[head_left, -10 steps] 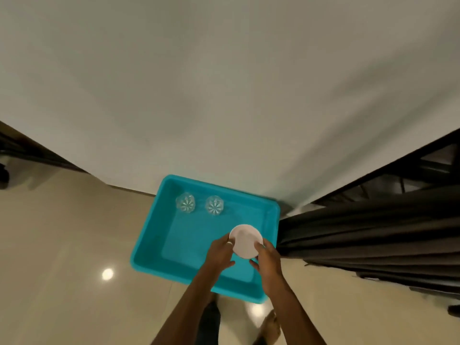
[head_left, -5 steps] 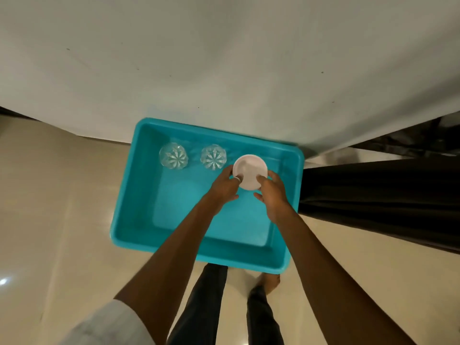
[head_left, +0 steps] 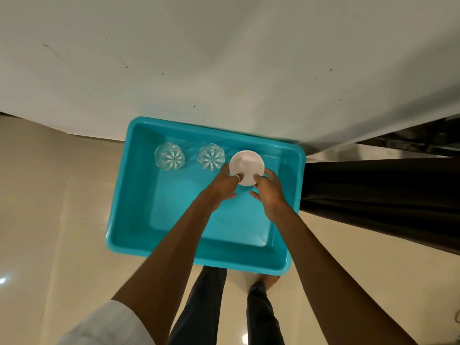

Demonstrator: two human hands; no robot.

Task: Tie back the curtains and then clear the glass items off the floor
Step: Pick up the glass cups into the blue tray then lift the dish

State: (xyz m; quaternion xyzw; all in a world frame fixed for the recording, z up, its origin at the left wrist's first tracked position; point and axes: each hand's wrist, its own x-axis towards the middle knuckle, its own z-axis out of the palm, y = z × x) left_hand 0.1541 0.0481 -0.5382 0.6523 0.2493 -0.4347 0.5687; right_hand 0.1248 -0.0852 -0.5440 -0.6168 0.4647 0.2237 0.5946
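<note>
L hand [head_left: 221,186] & R hand [head_left: 270,194] each pinch bowl [head_left: 246,166] near rim; bowl lies ahead, by tub [head_left: 129,195] far wall, just beside glass [head_left: 211,156].

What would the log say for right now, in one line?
left hand: grips white bowl | right hand: grips white bowl | bowl: at teal tub far right | tub holds: left tumbler, middle tumbler

white bowl [head_left: 245,168] beside cut glass [head_left: 211,156]
</note>
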